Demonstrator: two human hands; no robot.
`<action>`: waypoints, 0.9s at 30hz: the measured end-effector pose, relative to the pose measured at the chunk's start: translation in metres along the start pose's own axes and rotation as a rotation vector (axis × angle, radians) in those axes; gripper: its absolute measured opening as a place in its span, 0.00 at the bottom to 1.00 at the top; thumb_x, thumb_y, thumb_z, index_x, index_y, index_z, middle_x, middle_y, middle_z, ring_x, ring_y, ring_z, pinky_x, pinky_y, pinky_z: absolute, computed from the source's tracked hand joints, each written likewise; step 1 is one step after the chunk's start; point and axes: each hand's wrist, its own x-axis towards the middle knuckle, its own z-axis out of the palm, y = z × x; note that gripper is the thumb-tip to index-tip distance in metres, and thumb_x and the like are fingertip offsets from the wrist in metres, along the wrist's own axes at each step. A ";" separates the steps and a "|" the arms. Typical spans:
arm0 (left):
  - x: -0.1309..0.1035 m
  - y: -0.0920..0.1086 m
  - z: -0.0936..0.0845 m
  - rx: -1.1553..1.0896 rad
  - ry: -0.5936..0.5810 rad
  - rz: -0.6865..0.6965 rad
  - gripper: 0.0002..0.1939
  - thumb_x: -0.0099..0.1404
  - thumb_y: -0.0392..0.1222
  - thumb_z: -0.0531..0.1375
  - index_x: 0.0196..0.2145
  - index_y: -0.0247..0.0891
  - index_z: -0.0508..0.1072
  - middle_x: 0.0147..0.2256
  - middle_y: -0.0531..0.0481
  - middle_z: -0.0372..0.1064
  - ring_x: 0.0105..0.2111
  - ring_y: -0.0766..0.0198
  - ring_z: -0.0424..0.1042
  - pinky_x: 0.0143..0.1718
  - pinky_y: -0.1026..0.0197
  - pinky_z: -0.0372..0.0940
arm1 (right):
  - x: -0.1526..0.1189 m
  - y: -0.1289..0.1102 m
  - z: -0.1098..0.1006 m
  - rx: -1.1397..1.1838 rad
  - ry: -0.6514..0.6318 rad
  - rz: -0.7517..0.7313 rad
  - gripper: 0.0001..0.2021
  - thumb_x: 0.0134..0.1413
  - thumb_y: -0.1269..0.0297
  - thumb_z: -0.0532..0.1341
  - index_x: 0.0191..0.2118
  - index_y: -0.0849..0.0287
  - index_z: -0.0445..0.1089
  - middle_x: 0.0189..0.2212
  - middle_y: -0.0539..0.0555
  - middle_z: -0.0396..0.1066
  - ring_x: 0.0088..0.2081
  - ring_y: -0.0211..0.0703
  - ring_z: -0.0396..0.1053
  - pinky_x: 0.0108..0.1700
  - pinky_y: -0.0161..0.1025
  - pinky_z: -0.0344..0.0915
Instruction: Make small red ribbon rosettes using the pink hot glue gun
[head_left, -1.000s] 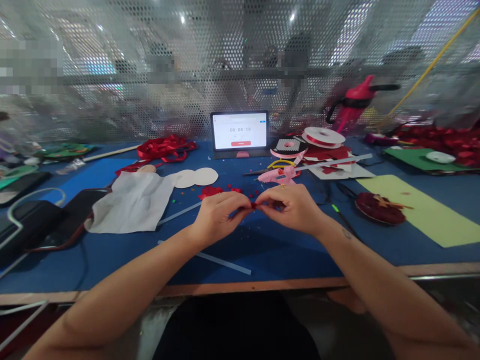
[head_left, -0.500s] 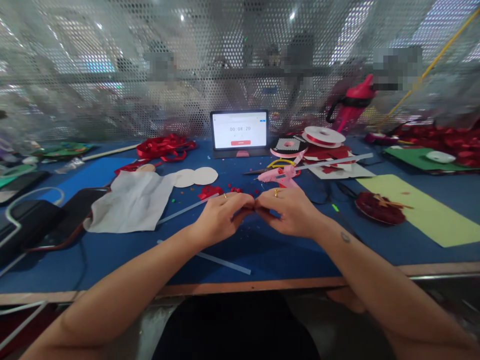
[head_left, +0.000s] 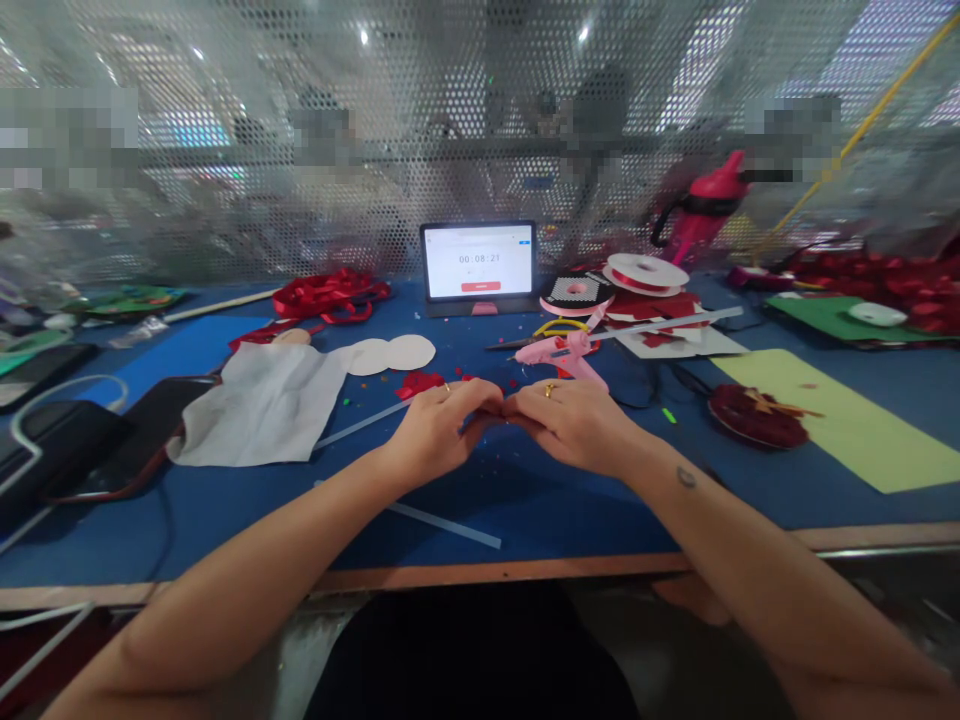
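Observation:
My left hand (head_left: 442,425) and my right hand (head_left: 570,420) meet fingertip to fingertip over the middle of the blue table (head_left: 585,520). Both are closed in a pinch, and whatever lies between the fingers is hidden or too small to name. Just beyond my left hand is a small red fabric piece (head_left: 418,384). A pink glue gun (head_left: 559,352) lies behind my right hand, beside yellow-handled scissors (head_left: 562,327). One clear glue stick (head_left: 450,526) rests on the table nearer to me, and another (head_left: 360,424) lies left of my left hand.
A tablet (head_left: 481,262) showing a timer stands at the back. Ribbon spools (head_left: 646,274) lie right of it. At left are white cloth (head_left: 262,405), white discs (head_left: 411,352) and a phone (head_left: 142,440); at right, a dark red piece (head_left: 757,418) on yellow paper (head_left: 885,430).
Both hands have shifted slightly to the left, with their fingertips still together. The right hand's fingers have flattened a little. The tablet's timer went from 00:08:20 to 00:08:21.

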 end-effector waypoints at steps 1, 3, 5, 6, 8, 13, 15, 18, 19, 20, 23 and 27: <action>0.000 -0.001 0.000 0.022 0.004 0.015 0.06 0.59 0.30 0.57 0.34 0.37 0.65 0.29 0.55 0.72 0.29 0.72 0.72 0.31 0.73 0.65 | 0.000 0.000 0.000 0.001 -0.006 -0.011 0.08 0.56 0.73 0.51 0.34 0.62 0.67 0.28 0.54 0.72 0.31 0.39 0.68 0.30 0.34 0.56; -0.001 -0.001 0.001 0.063 0.008 0.043 0.06 0.59 0.30 0.57 0.34 0.37 0.65 0.29 0.54 0.72 0.29 0.71 0.72 0.31 0.72 0.64 | 0.000 0.001 0.002 0.000 -0.011 -0.023 0.08 0.55 0.73 0.51 0.33 0.62 0.67 0.26 0.54 0.71 0.29 0.39 0.67 0.30 0.35 0.55; -0.002 -0.002 0.001 0.093 0.003 0.053 0.06 0.59 0.30 0.57 0.34 0.37 0.65 0.29 0.54 0.72 0.29 0.71 0.72 0.30 0.72 0.64 | 0.000 0.001 0.003 -0.002 -0.013 -0.023 0.08 0.55 0.73 0.51 0.33 0.62 0.67 0.27 0.54 0.71 0.29 0.39 0.67 0.29 0.35 0.54; -0.003 -0.002 0.000 0.105 -0.001 0.049 0.05 0.59 0.30 0.57 0.34 0.37 0.65 0.28 0.54 0.72 0.28 0.71 0.72 0.30 0.72 0.64 | 0.000 0.001 0.003 -0.002 -0.017 -0.022 0.08 0.54 0.73 0.51 0.34 0.62 0.67 0.28 0.54 0.71 0.29 0.39 0.67 0.29 0.35 0.54; -0.004 -0.002 0.001 0.132 -0.010 0.025 0.04 0.59 0.32 0.57 0.34 0.37 0.65 0.28 0.54 0.72 0.27 0.71 0.72 0.28 0.72 0.63 | 0.001 0.001 0.004 0.000 -0.030 -0.016 0.08 0.53 0.72 0.51 0.35 0.62 0.67 0.28 0.54 0.71 0.30 0.40 0.66 0.29 0.35 0.53; -0.007 -0.005 0.003 0.208 -0.059 -0.016 0.07 0.62 0.35 0.54 0.39 0.36 0.68 0.30 0.51 0.74 0.27 0.67 0.73 0.28 0.69 0.64 | 0.003 -0.002 0.002 0.058 -0.036 0.052 0.10 0.54 0.71 0.50 0.36 0.63 0.67 0.26 0.53 0.71 0.27 0.39 0.65 0.28 0.35 0.52; -0.008 -0.007 0.005 0.232 -0.081 -0.016 0.08 0.63 0.34 0.52 0.39 0.36 0.69 0.29 0.50 0.74 0.27 0.66 0.73 0.27 0.68 0.64 | 0.004 -0.002 0.002 0.111 -0.028 0.093 0.11 0.55 0.71 0.49 0.40 0.62 0.67 0.27 0.53 0.72 0.27 0.38 0.65 0.29 0.35 0.53; -0.007 -0.007 0.004 0.249 -0.128 -0.064 0.08 0.62 0.34 0.52 0.33 0.37 0.72 0.25 0.50 0.73 0.24 0.65 0.72 0.24 0.67 0.61 | 0.004 -0.002 0.003 0.203 -0.030 0.161 0.12 0.55 0.70 0.50 0.41 0.61 0.68 0.28 0.52 0.72 0.27 0.36 0.65 0.30 0.34 0.55; -0.006 -0.006 0.004 0.245 -0.142 -0.090 0.08 0.61 0.35 0.53 0.31 0.37 0.72 0.24 0.50 0.72 0.23 0.65 0.71 0.23 0.67 0.60 | 0.004 -0.002 0.004 0.234 -0.025 0.190 0.12 0.54 0.70 0.50 0.41 0.61 0.68 0.27 0.52 0.72 0.26 0.36 0.65 0.29 0.33 0.55; -0.005 -0.006 0.002 0.230 -0.151 -0.120 0.07 0.60 0.34 0.54 0.30 0.36 0.72 0.22 0.51 0.71 0.22 0.65 0.71 0.22 0.67 0.59 | 0.004 -0.001 0.005 0.262 -0.015 0.221 0.13 0.54 0.70 0.50 0.41 0.61 0.69 0.27 0.51 0.72 0.26 0.36 0.66 0.29 0.33 0.55; 0.000 -0.003 -0.003 0.060 -0.179 -0.275 0.05 0.57 0.34 0.55 0.27 0.35 0.71 0.20 0.52 0.70 0.20 0.67 0.68 0.21 0.68 0.58 | 0.004 0.001 0.005 0.310 0.034 0.307 0.12 0.53 0.69 0.51 0.40 0.61 0.70 0.25 0.50 0.72 0.25 0.35 0.66 0.28 0.32 0.55; 0.008 -0.001 -0.008 -0.429 -0.221 -0.595 0.06 0.58 0.37 0.56 0.25 0.34 0.67 0.20 0.53 0.70 0.20 0.69 0.69 0.22 0.68 0.62 | 0.005 0.005 0.003 0.357 0.055 0.367 0.12 0.52 0.70 0.52 0.39 0.62 0.70 0.22 0.50 0.70 0.22 0.32 0.63 0.25 0.31 0.54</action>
